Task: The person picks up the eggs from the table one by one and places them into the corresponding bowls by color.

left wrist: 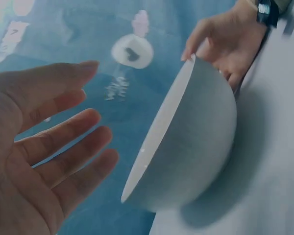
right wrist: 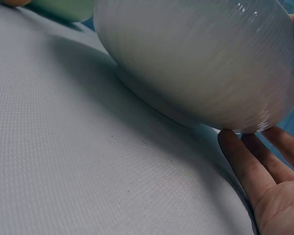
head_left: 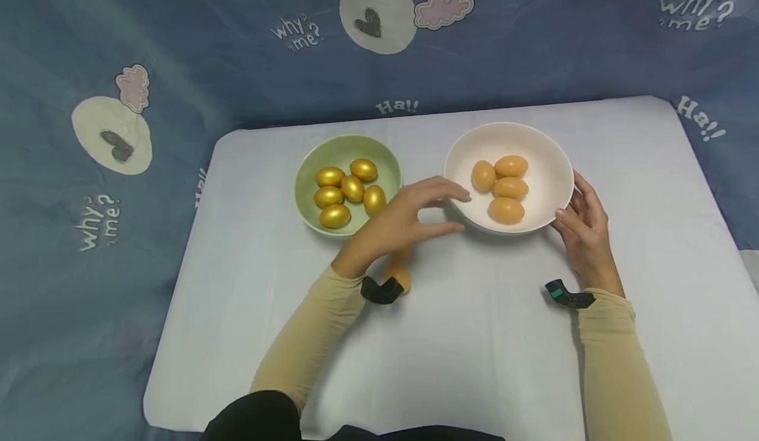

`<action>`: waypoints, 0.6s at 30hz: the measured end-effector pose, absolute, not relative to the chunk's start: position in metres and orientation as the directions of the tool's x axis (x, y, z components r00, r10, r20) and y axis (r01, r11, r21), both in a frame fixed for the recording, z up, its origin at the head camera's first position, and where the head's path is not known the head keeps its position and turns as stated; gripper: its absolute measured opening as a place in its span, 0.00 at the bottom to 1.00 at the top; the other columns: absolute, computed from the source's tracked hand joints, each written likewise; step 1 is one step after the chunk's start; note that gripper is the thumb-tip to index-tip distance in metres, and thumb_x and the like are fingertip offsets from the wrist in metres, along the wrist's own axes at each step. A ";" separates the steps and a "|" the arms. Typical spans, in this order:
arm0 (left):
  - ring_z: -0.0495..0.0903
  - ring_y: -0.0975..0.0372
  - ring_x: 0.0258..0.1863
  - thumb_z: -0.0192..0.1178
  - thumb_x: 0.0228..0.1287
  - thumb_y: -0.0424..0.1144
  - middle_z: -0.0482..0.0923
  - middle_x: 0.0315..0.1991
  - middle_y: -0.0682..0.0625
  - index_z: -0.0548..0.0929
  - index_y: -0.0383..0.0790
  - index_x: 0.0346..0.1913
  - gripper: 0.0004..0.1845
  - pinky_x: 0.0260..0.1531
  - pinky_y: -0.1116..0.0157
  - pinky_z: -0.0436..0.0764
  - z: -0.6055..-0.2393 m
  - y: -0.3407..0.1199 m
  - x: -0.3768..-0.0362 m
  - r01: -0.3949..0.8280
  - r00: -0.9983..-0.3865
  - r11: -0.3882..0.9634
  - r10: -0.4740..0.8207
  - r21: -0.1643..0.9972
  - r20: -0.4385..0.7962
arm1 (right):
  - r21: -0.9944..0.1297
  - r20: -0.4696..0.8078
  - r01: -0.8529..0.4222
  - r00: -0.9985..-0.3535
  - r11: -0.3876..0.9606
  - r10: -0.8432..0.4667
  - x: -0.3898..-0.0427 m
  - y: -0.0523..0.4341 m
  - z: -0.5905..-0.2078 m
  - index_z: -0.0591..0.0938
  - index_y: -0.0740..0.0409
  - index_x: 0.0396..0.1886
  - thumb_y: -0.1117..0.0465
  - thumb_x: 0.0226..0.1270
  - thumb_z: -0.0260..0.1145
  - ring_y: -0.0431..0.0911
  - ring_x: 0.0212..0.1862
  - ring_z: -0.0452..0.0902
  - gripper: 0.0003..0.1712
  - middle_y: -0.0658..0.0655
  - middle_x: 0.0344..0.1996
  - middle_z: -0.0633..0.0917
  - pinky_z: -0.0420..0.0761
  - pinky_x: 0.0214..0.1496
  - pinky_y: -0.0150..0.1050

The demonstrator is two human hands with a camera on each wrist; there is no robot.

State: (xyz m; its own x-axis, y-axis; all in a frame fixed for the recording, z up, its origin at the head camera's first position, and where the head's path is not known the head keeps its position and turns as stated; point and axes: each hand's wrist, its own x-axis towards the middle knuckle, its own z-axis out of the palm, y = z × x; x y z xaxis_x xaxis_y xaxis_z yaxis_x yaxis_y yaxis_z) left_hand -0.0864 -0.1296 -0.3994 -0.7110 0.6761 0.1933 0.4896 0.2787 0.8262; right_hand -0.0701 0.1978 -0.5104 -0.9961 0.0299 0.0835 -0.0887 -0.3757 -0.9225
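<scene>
A white bowl [head_left: 548, 164] holding several light-orange eggs [head_left: 509, 188] is at the right of the table. My right hand [head_left: 586, 236] grips its right side, thumb at the rim and fingers against the outer wall, as the right wrist view also shows. Beside the bowl's left rim is my left hand [head_left: 409, 220], thumb and fingers spread apart and nothing held. The left wrist view shows a gap between this hand and the bowl. Left of it stands a green bowl [head_left: 305, 194] with several shiny golden eggs [head_left: 353, 188].
Orange eggs [head_left: 398, 275] lie on the table under my left wrist, partly hidden by it. The white-covered table [head_left: 462, 349] meets a blue printed curtain [head_left: 249, 52] at its back and left.
</scene>
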 end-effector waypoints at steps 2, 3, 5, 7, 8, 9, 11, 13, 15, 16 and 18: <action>0.78 0.63 0.63 0.73 0.65 0.37 0.81 0.61 0.50 0.82 0.40 0.62 0.23 0.66 0.67 0.82 -0.405 -0.143 -0.070 0.459 -0.743 0.274 0.640 0.845 0.197 | -0.924 0.079 -0.084 -0.996 -0.372 0.028 -0.069 0.200 -0.511 0.64 0.53 0.80 0.74 0.69 0.57 0.46 0.71 0.71 0.40 0.57 0.76 0.68 0.86 0.62 0.32; 0.79 0.62 0.63 0.72 0.65 0.37 0.81 0.61 0.50 0.82 0.40 0.62 0.23 0.67 0.67 0.82 -0.409 -0.150 -0.061 0.445 -0.760 0.278 0.620 0.851 0.195 | -0.922 0.082 -0.083 -0.996 -0.378 0.020 -0.069 0.201 -0.511 0.63 0.53 0.81 0.74 0.69 0.57 0.47 0.71 0.71 0.40 0.58 0.77 0.68 0.86 0.62 0.32; 0.80 0.60 0.62 0.73 0.65 0.36 0.82 0.61 0.51 0.83 0.42 0.61 0.22 0.66 0.64 0.83 -0.417 -0.164 -0.045 0.422 -0.797 0.300 0.574 0.856 0.191 | -0.922 0.081 -0.080 -0.997 -0.379 0.013 -0.068 0.201 -0.512 0.63 0.53 0.81 0.74 0.70 0.57 0.47 0.71 0.71 0.40 0.58 0.77 0.67 0.86 0.62 0.32; 0.81 0.58 0.60 0.74 0.63 0.36 0.83 0.60 0.51 0.84 0.43 0.59 0.21 0.65 0.62 0.84 -0.428 -0.177 -0.029 0.407 -0.830 0.336 0.525 0.849 0.190 | -0.919 0.086 -0.082 -0.996 -0.386 0.007 -0.068 0.201 -0.513 0.63 0.54 0.81 0.75 0.70 0.56 0.47 0.72 0.70 0.40 0.58 0.77 0.67 0.85 0.63 0.32; 0.82 0.58 0.60 0.74 0.63 0.36 0.83 0.59 0.52 0.84 0.43 0.59 0.21 0.65 0.62 0.84 -0.434 -0.183 -0.022 0.402 -0.843 0.354 0.503 0.844 0.190 | -0.917 0.090 -0.084 -0.996 -0.390 0.004 -0.069 0.200 -0.513 0.63 0.54 0.81 0.75 0.70 0.56 0.47 0.72 0.70 0.40 0.58 0.77 0.67 0.85 0.63 0.32; 0.83 0.57 0.59 0.75 0.62 0.35 0.83 0.58 0.51 0.84 0.42 0.58 0.21 0.64 0.61 0.85 -0.439 -0.188 -0.014 0.397 -0.853 0.367 0.486 0.841 0.190 | -0.915 0.097 -0.089 -0.995 -0.394 0.000 -0.069 0.200 -0.513 0.62 0.54 0.81 0.75 0.70 0.56 0.47 0.72 0.70 0.40 0.59 0.77 0.66 0.85 0.64 0.33; 0.83 0.56 0.58 0.76 0.60 0.34 0.84 0.57 0.50 0.85 0.40 0.57 0.22 0.63 0.59 0.86 -0.450 -0.197 -0.001 0.394 -0.868 0.389 0.455 0.832 0.199 | -0.912 0.106 -0.099 -0.994 -0.398 0.004 -0.070 0.200 -0.512 0.63 0.55 0.81 0.76 0.70 0.56 0.47 0.72 0.70 0.40 0.59 0.77 0.67 0.85 0.64 0.33; 0.83 0.55 0.58 0.77 0.57 0.32 0.84 0.56 0.48 0.85 0.37 0.55 0.22 0.62 0.59 0.86 -0.461 -0.203 0.010 0.388 -0.882 0.398 0.422 0.831 0.210 | -0.911 0.112 -0.106 -0.994 -0.400 0.008 -0.070 0.200 -0.512 0.63 0.55 0.80 0.76 0.70 0.56 0.47 0.72 0.71 0.40 0.59 0.77 0.67 0.85 0.64 0.33; 0.83 0.56 0.58 0.78 0.55 0.31 0.85 0.56 0.48 0.86 0.37 0.54 0.22 0.62 0.60 0.86 -0.472 -0.208 0.018 0.377 -0.898 0.408 0.380 0.832 0.221 | -0.912 0.112 -0.107 -0.994 -0.396 0.011 -0.070 0.201 -0.512 0.63 0.56 0.80 0.76 0.70 0.56 0.47 0.72 0.71 0.40 0.59 0.77 0.67 0.85 0.63 0.33; 0.83 0.56 0.58 0.78 0.55 0.30 0.85 0.56 0.48 0.86 0.38 0.53 0.22 0.62 0.61 0.86 -0.477 -0.209 0.022 0.369 -0.907 0.414 0.355 0.832 0.226 | -0.915 0.106 -0.103 -0.994 -0.389 0.015 -0.070 0.201 -0.512 0.63 0.55 0.80 0.76 0.69 0.56 0.47 0.71 0.71 0.40 0.58 0.77 0.67 0.85 0.63 0.33; 0.83 0.56 0.58 0.78 0.54 0.30 0.85 0.56 0.48 0.87 0.39 0.53 0.22 0.61 0.61 0.86 -0.486 -0.211 0.027 0.355 -0.922 0.421 0.305 0.835 0.239 | -0.921 0.096 -0.096 -0.995 -0.378 0.019 -0.071 0.200 -0.512 0.63 0.54 0.80 0.75 0.69 0.56 0.47 0.71 0.71 0.40 0.58 0.77 0.67 0.85 0.63 0.32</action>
